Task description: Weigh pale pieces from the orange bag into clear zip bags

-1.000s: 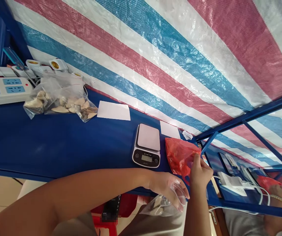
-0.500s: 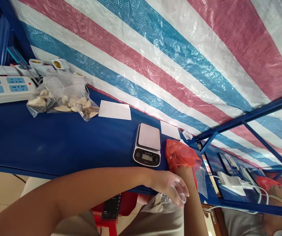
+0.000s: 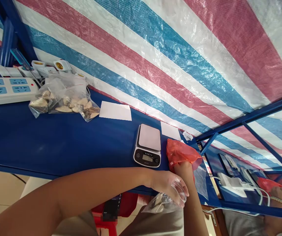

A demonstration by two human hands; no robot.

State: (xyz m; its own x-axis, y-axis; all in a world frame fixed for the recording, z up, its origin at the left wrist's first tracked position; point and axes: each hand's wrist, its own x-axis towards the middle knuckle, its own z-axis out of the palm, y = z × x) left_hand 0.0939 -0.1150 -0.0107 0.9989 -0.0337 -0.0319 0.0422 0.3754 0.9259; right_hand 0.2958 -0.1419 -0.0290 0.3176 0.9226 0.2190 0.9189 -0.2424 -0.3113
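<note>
The right hand (image 3: 183,172) sits, fingers hidden, inside a light, soft red bag (image 3: 181,154) beside the scale (image 3: 147,146); the gloved left hand (image 3: 170,186) pinches a flimsy clear bag (image 3: 161,203), best held at its top.

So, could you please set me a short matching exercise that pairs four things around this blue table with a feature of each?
Things:
1. red bag
2. scale
3. power strip
4. clear bag by the power strip

Features:
A. holds pale pieces
B. drapes over the right hand
C. has blue sockets
D. has a white platform

Right pairs: 1-B, 2-D, 3-C, 4-A.
</note>
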